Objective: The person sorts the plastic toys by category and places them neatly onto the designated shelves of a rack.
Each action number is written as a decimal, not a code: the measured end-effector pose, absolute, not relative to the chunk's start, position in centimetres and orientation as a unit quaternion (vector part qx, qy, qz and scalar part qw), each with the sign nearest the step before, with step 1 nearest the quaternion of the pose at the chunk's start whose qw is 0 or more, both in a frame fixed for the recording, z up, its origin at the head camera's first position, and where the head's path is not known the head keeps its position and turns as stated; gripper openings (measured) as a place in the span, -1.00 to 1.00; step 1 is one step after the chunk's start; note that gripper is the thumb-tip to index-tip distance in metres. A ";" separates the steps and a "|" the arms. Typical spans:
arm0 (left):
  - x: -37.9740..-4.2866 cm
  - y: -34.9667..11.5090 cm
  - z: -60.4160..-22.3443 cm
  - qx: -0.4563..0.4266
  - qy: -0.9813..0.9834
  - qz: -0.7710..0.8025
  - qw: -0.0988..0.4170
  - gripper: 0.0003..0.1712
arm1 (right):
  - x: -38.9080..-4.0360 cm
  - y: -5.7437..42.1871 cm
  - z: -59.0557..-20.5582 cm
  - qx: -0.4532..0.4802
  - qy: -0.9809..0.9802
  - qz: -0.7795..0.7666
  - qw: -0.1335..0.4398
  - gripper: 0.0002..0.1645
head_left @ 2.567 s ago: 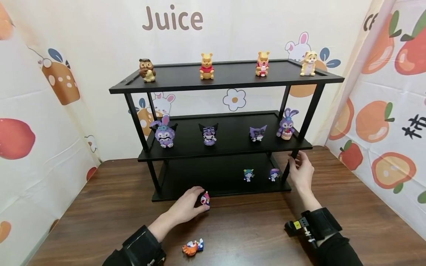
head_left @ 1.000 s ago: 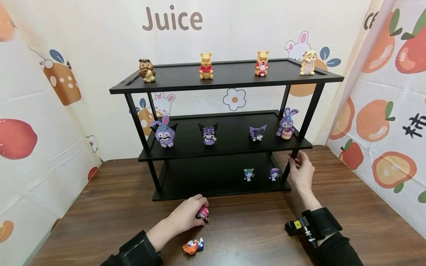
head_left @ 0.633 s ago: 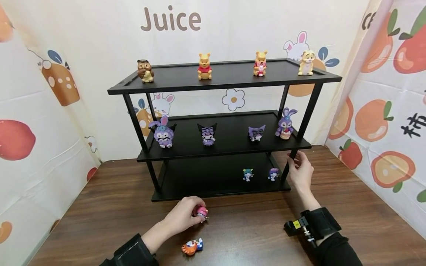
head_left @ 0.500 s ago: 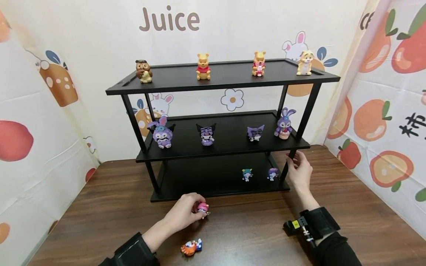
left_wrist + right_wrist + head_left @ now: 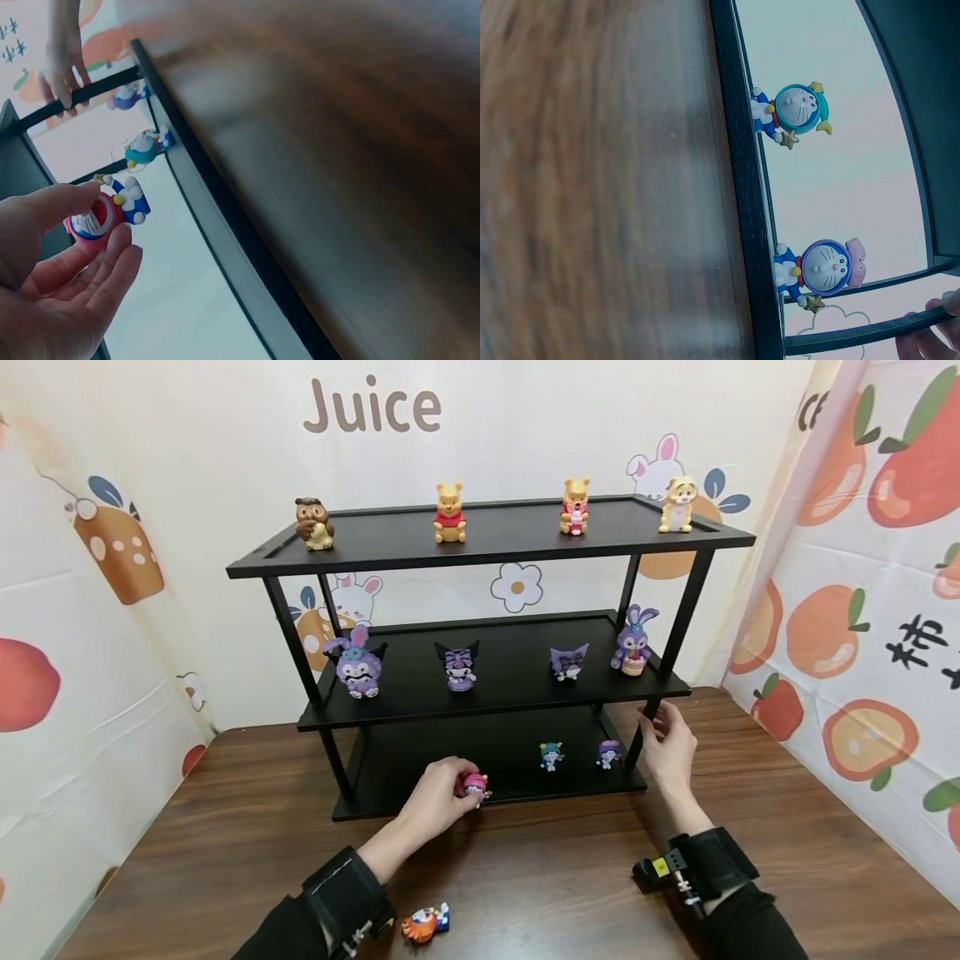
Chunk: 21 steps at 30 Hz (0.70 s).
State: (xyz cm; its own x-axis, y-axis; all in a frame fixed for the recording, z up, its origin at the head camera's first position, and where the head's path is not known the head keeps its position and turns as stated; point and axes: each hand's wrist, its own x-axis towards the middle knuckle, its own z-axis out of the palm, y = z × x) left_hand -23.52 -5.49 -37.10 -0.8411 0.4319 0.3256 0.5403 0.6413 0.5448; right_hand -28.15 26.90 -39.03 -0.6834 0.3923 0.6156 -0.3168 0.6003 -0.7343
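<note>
My left hand (image 5: pixel 441 795) pinches a small Doraemon figurine with a pink hood (image 5: pixel 475 783) between thumb and fingers. It holds it at the front edge of the black shelf's bottom tier (image 5: pixel 427 756). In the left wrist view the pink-hooded figurine (image 5: pixel 96 221) shows its blue-and-white body. My right hand (image 5: pixel 672 747) holds the shelf's front right post (image 5: pixel 651 714) below the middle tier. On the bottom tier, to the right, stand a green-hooded Doraemon figurine (image 5: pixel 551 757) and a purple-hooded one (image 5: pixel 607 754). An orange-headed figurine (image 5: pixel 423 924) lies on the table in front.
Several purple figurines, among them a rabbit (image 5: pixel 633 641), stand on the middle tier. The top tier carries an owl (image 5: pixel 313 524), two yellow bears (image 5: pixel 450 513) and a pale yellow figurine (image 5: pixel 677 505). The wooden table (image 5: pixel 555 868) reaches back to printed cloth walls.
My left hand first drew back over the table, turning the pink-hooded figurine, then moved forward and right to the bottom tier's front edge. The right hand keeps its hold on the post.
</note>
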 end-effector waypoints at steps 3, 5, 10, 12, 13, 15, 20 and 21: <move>-24.4 -4.9 -37.0 -0.260 -0.902 -0.332 0.092 -0.75 | -28.1 26.9 -39.0 -0.023 -0.801 0.445 0.400 -0.74; -25.0 -4.6 -37.0 -0.254 -0.902 -0.336 0.096 -0.75 | -28.1 26.8 -39.0 -0.021 -0.801 0.444 0.402 -0.74; -26.4 -4.1 -37.7 -0.233 -0.903 -0.345 0.106 -0.75 | -28.1 26.8 -39.1 -0.016 -0.800 0.446 0.400 -0.75; -26.9 -4.0 -37.9 -0.222 -0.904 -0.350 0.109 -0.74 | -28.1 26.8 -39.1 -0.015 -0.799 0.447 0.401 -0.75; -27.1 -4.0 -38.0 -0.216 -0.905 -0.351 0.109 -0.74 | -28.2 26.8 -39.1 -0.015 -0.799 0.448 0.402 -0.75; -27.5 -3.9 -38.3 -0.207 -0.906 -0.352 0.109 -0.73 | -28.2 26.8 -39.1 -0.014 -0.798 0.447 0.404 -0.75; -28.4 -3.8 -38.7 -0.183 -0.909 -0.361 0.102 -0.72 | -28.1 26.8 -39.0 -0.020 -0.799 0.444 0.405 -0.75; -28.6 -3.7 -38.8 -0.181 -0.910 -0.360 0.099 -0.72 | -28.1 26.8 -39.0 -0.022 -0.799 0.443 0.405 -0.75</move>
